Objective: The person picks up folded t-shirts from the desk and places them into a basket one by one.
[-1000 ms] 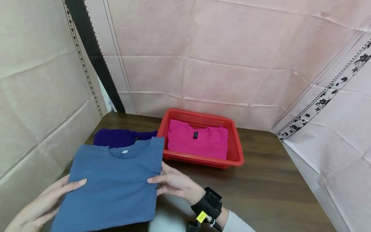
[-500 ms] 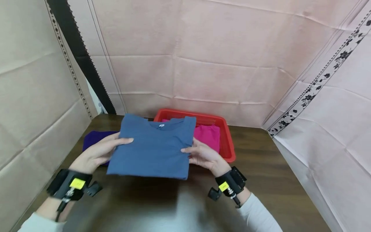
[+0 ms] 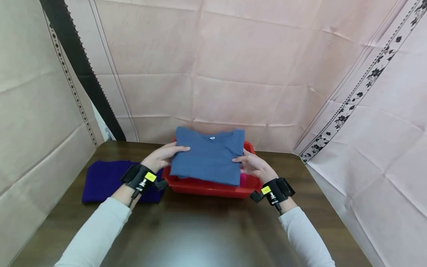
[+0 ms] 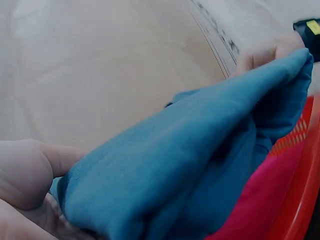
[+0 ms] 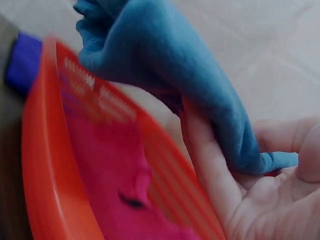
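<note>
A folded blue T-shirt [image 3: 208, 157] hangs above the red plastic basket [image 3: 207, 190], held at both sides. My left hand [image 3: 163, 155] grips its left edge, thumb on top and fingers underneath. At the opposite edge my right hand [image 3: 255, 165] pinches the cloth between thumb and fingers, as the right wrist view also shows. Beneath the blue shirt, a folded pink T-shirt [image 5: 112, 175] lies in the basket; most of it is hidden in the head view. A gap shows between the blue shirt and the pink one in the right wrist view.
Left of the basket, a folded purple garment [image 3: 103, 180] lies on the brown wooden table [image 3: 200, 230], partly behind my left forearm. Pale cloth sheets [image 3: 233, 74] stand as walls behind and at both sides. Each wrist wears a black camera band [image 3: 280, 191].
Both hands have carried the blue T-shirt rightward and away from me, from the front left to above the basket. The purple garment has come back into fuller view.
</note>
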`<state>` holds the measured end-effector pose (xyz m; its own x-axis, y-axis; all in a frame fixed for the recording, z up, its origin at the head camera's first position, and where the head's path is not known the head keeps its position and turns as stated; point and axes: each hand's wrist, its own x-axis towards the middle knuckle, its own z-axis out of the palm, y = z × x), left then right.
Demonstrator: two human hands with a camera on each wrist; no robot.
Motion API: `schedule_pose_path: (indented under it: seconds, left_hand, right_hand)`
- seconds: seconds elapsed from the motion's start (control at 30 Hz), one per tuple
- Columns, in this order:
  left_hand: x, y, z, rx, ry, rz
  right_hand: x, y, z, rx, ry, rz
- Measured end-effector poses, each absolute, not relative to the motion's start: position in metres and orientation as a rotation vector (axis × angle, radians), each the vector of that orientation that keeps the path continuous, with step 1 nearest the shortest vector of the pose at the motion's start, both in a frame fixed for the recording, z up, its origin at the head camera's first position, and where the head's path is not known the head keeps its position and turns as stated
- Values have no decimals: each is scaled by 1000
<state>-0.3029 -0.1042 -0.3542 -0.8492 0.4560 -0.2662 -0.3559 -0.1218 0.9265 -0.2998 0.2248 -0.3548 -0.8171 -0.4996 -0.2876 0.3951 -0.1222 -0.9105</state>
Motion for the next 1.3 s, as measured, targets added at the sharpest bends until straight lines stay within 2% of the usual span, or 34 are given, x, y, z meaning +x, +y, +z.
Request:
schedule_pose_path:
  seconds: [0.23,0.37,0.53,0.67,0.77,0.87,0.93,1.0,1.13,1.3]
  left_hand:
    - [-315,-77,-403,-106,1816,1908]
    - [-316,-72,-416,-90,1912,1802]
    - [-315,-71,-415,25,2059,1714]
    - [-312,-69,-407,196,2506,1364]
    - [-307,-68,-396,365,2845,982]
    - [-302,-65,-381,617,2922,654]
    - [-301,-61,-375,765,2844,463]
    - [-302,-58,-373,816,2736,276]
    - [-302,-57,-377,763,2594,-20]
    - [-299,-56,-386,721,2568,-162]
  right_hand:
    - [-310,231,-396,68,1806,-1859]
    - [-306,228,-406,131,2038,-1752]
    - [-303,226,-409,101,2373,-1570]
    - [-300,224,-403,-98,2863,-1174]
    - [-296,225,-396,-363,3178,-756]
    - [-294,230,-389,-769,3130,-587]
    - [-297,231,-386,-924,2945,-537]
    - [-300,230,-387,-902,2780,-433]
    - [-304,220,-397,-673,2651,-73]
    - [-312,219,-422,-568,2609,184]
